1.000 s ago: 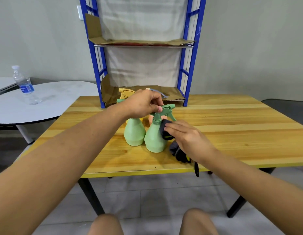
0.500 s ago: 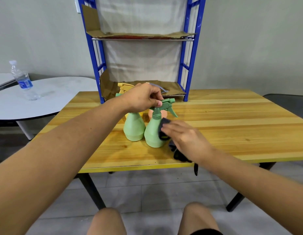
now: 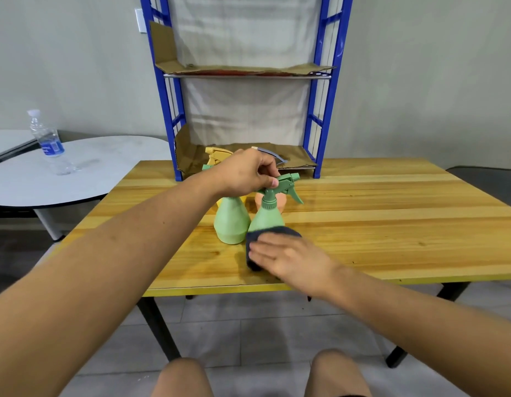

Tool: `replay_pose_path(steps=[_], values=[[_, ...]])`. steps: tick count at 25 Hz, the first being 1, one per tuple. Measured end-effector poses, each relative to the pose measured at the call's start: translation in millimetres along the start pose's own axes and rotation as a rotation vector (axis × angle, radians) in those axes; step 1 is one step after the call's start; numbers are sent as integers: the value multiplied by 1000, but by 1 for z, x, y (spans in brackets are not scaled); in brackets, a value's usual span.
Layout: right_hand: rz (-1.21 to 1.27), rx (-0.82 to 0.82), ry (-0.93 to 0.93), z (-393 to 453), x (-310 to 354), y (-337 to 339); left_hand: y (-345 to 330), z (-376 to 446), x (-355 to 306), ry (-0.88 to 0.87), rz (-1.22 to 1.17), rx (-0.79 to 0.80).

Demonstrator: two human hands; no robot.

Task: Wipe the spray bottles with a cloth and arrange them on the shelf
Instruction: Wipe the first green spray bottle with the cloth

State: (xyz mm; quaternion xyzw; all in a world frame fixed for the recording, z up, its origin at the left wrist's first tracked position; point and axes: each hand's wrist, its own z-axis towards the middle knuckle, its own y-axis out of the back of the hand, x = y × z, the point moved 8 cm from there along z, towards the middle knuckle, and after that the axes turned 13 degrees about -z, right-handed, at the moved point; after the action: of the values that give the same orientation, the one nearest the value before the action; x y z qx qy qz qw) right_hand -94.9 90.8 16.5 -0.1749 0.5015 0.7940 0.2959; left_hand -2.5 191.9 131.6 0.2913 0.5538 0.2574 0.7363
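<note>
A green spray bottle stands on the wooden table. My left hand grips its trigger head from above. My right hand presses a dark cloth against the bottle's lower body with flat, straight fingers; the thumb is hidden. A second green bottle stands touching it on the left. Behind them are a yellow bottle and a peach bottle, both partly hidden by my left hand. The blue shelf, lined with cardboard, stands at the table's far edge.
A round white table at the left carries a clear water bottle. The wooden table's right half shows bare wood. My knees are below the near table edge.
My right hand has slid the cloth down from the bottle's neck to its lower body. My left hand has kept its hold on the trigger head.
</note>
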Motion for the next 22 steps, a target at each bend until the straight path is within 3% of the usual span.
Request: replay_pose_path(steps=[2, 7, 11, 17, 22], values=[[20, 66, 125, 0, 12, -1, -1, -1, 2, 3, -22, -2], [-14, -115, -129, 6, -47, 13, 2, 0, 3, 0, -32, -17], [-77, -70, 81, -11, -12, 3, -1, 0, 4, 5, -45, -3], [-114, -224, -249, -7, -87, 37, 3, 0, 3, -17, -22, 6], [-116, -151, -172, -16, -62, 20, 4, 0, 5, 10, -41, 23]])
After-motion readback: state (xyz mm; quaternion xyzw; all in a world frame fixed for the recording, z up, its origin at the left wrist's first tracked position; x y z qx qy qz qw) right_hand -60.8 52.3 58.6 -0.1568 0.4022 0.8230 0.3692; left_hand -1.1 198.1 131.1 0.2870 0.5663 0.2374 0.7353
